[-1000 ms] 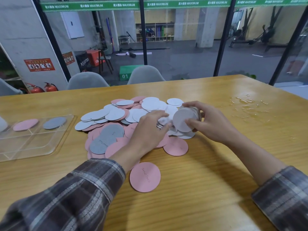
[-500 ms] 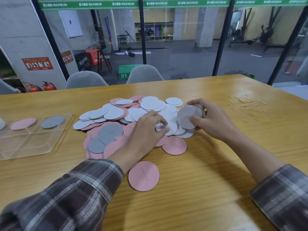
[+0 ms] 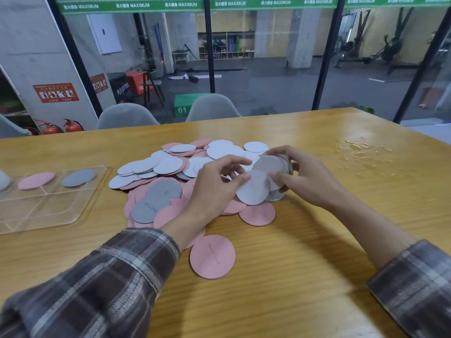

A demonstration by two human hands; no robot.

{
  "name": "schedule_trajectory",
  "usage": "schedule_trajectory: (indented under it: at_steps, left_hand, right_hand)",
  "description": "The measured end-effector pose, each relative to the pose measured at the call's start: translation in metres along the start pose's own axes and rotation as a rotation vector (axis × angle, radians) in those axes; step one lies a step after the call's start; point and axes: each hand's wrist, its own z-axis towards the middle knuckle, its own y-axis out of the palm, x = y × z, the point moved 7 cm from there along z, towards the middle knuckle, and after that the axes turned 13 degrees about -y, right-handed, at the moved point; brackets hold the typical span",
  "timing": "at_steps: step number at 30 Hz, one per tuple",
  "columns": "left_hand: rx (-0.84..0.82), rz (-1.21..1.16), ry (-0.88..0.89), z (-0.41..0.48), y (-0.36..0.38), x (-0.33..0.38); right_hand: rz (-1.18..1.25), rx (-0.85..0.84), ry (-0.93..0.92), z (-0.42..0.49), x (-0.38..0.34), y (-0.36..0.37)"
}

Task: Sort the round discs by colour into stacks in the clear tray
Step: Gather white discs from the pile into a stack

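A loose pile of round discs (image 3: pixel 170 172), white, pink and grey, covers the middle of the wooden table. My right hand (image 3: pixel 307 176) grips a stack of white discs (image 3: pixel 274 164) on edge at the pile's right side. My left hand (image 3: pixel 214 189) pinches a single white disc (image 3: pixel 252 189) just in front of that stack. The clear tray (image 3: pixel 48 206) lies at the left with one pink disc (image 3: pixel 36 180) and one grey disc (image 3: pixel 78 177) in separate back compartments. A white object shows at its far left edge.
A lone pink disc (image 3: pixel 212 256) lies near me, apart from the pile. Spilled water (image 3: pixel 361 152) glistens on the table at the right. Two grey chairs (image 3: pixel 212 107) stand behind the far edge.
My left hand has lifted a white disc off the pile and brought it to the stack. My right hand turned the stack slightly.
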Motion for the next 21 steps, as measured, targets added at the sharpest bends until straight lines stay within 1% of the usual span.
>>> schedule_trajectory:
  at_steps: [4,9,13,17,21]
  left_hand:
    - [0.035,0.015,0.005,0.0,0.001,-0.001]
    - [0.091,0.017,0.002,-0.001,-0.002,0.0]
    - [0.11,0.009,-0.007,-0.002,-0.003,0.0]
    - [0.115,0.002,-0.005,-0.001,-0.002,0.0]
    - [0.12,0.006,0.007,-0.002,-0.002,0.002]
  right_hand:
    - [0.088,-0.044,-0.002,0.0,-0.001,0.008]
    - [0.115,-0.108,-0.022,0.0,0.0,0.014]
    - [0.125,-0.126,-0.043,-0.001,-0.006,0.015]
    - [0.051,-0.134,-0.094,-0.002,-0.01,0.016]
    - [-0.042,-0.093,-0.114,-0.001,-0.009,0.011]
